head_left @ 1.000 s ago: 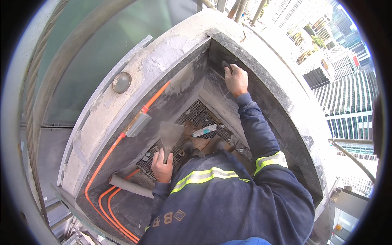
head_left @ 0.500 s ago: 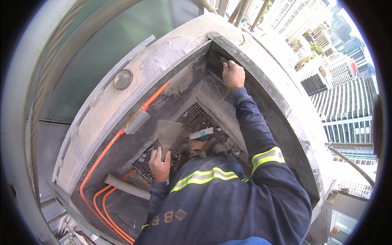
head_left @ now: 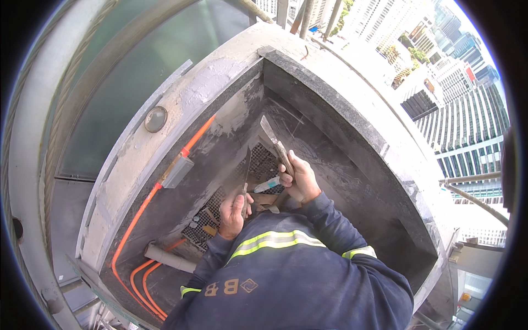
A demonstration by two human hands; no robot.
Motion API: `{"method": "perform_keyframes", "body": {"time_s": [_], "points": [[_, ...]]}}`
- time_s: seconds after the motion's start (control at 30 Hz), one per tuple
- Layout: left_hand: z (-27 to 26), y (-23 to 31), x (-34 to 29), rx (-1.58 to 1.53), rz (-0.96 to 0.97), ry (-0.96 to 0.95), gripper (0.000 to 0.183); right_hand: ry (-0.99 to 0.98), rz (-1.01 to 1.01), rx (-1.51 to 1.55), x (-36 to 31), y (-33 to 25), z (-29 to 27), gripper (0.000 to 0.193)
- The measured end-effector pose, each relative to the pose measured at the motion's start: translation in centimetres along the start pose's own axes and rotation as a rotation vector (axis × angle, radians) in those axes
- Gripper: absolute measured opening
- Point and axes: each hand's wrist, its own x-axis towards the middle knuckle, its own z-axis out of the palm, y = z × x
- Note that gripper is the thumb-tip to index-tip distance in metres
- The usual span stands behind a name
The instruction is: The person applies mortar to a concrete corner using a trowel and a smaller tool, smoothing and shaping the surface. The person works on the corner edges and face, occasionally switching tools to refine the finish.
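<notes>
Standing inside a big dark-grey, wedge-shaped recess with rough, streaky, plaster-smeared walls, ringed by a broad, curved, pale stone-like rim. Clad in a navy-blue cloth jacket with shiny yellow-and-silver bands. Bordered at left by slim, bright-orange tubular conduit, joined to a small grey rectangular box. Underfoot, partly covered by debris, a black open-mesh grid, bearing a white-and-teal slender packet.

Above the grid, near each other but apart: left hand and right hand, neither one empty. Left grip closed around the handle of a thin, dark metal scraper, turned almost edge-on, its long axis pointing away from the body. Right grip wrapped around the worn, brownish handle of a narrow, flat, greyish metal-bladed knife, slanting forward and to the left. Set right of the scraper and farther out, with blades leaning toward each other; tips apart in view, depth gap impossible to tell.
</notes>
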Motion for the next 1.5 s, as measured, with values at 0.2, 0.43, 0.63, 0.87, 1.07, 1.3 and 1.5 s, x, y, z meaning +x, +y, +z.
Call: {"method": "perform_keyframes", "body": {"time_s": [0.2, 0.43, 0.63, 0.87, 1.07, 1.3, 1.5], "points": [[5.1, 4.2, 2.6, -0.023, -0.056, -0.319, 0.063, -0.141, 0.047, 0.205, -4.7, 0.4, -1.1, 0.044], [8.6, 3.8, 4.4, -0.107, -0.109, -0.359, 0.054, -0.159, -0.109, 0.084, -11.4, -1.9, -5.1, 0.044], [11.0, 4.4, 4.2, -0.123, -0.027, -0.558, 0.054, 0.011, -0.302, 0.395, -10.2, -4.9, -5.8, 0.044], [12.7, 5.7, 5.2, -0.068, -0.069, -0.431, 0.053, -0.179, -0.211, 0.228, -11.5, -2.3, -7.5, 0.046], [15.1, 6.5, 2.5, -0.005, -0.123, -0.528, 0.055, -0.103, -0.233, 0.407, -10.1, -3.8, -6.9, 0.049], [14.7, 6.8, 2.0, 0.075, -0.179, -0.388, 0.056, -0.210, -0.169, 0.385, -9.8, -4.4, -8.2, 0.048], [14.7, 6.3, 1.4, 0.011, -0.184, -0.200, 0.057, -0.353, -0.154, 0.185, -10.8, -2.8, -8.3, 0.047]]}}
